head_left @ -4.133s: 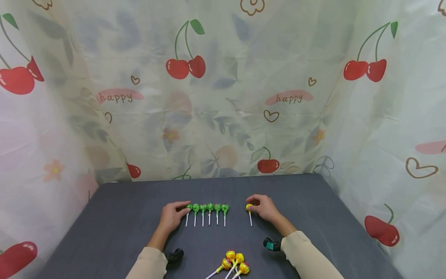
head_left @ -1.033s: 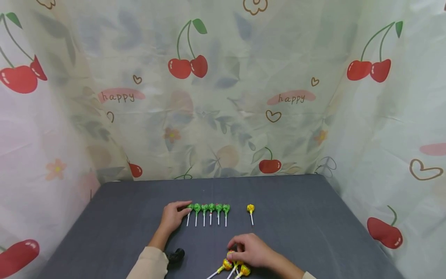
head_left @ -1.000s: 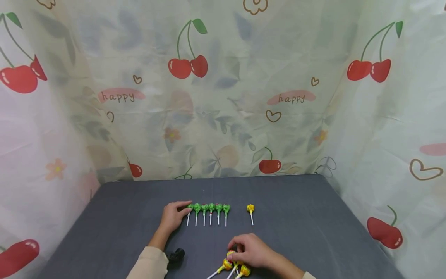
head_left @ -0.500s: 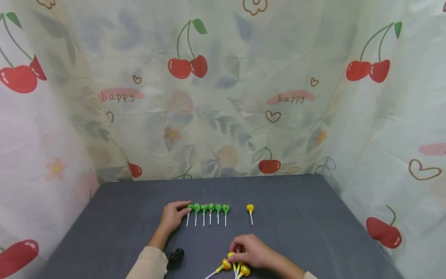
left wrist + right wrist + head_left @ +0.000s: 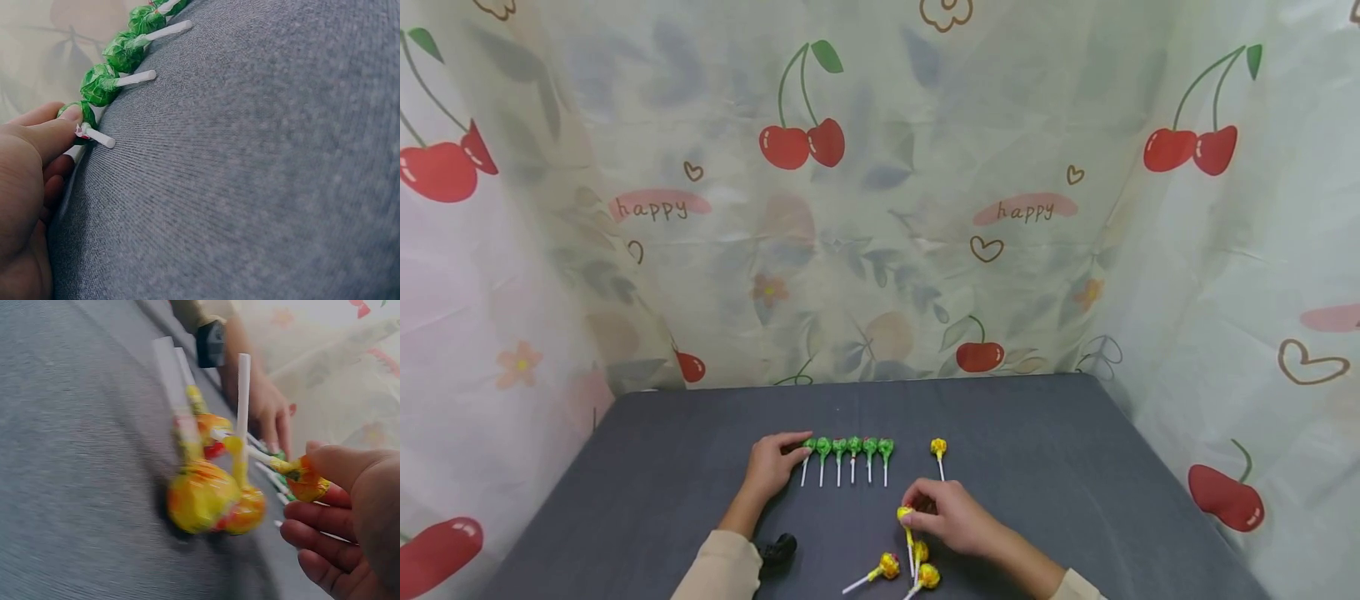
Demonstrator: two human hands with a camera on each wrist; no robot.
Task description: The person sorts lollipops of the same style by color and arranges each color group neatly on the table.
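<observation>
My left hand (image 5: 769,468) pinches the wrapped head of the leftmost green lollipop (image 5: 81,119) between thumb and fingers. That lollipop ends a row of several green lollipops (image 5: 854,447), sticks toward me. My right hand (image 5: 957,518) grips a yellow lollipop (image 5: 906,517) by its head, its white stick pointing down toward me. In the right wrist view the held yellow lollipop (image 5: 306,478) sits between thumb and curled fingers. Just below lie three loose yellow lollipops (image 5: 929,576), sticks at different angles. A single yellow lollipop (image 5: 938,448) lies to the right of the green row.
Dark grey cloth covers the table (image 5: 700,433). A patterned curtain (image 5: 880,208) with cherries and flowers hangs behind it and along both sides. A black wrist device (image 5: 778,550) is at my left wrist, by the beige sleeve (image 5: 718,567).
My right hand let go of the far yellow lollipop, came back to the near pile and took another, now drawn up and away from the rest. My left hand has stayed in place.
</observation>
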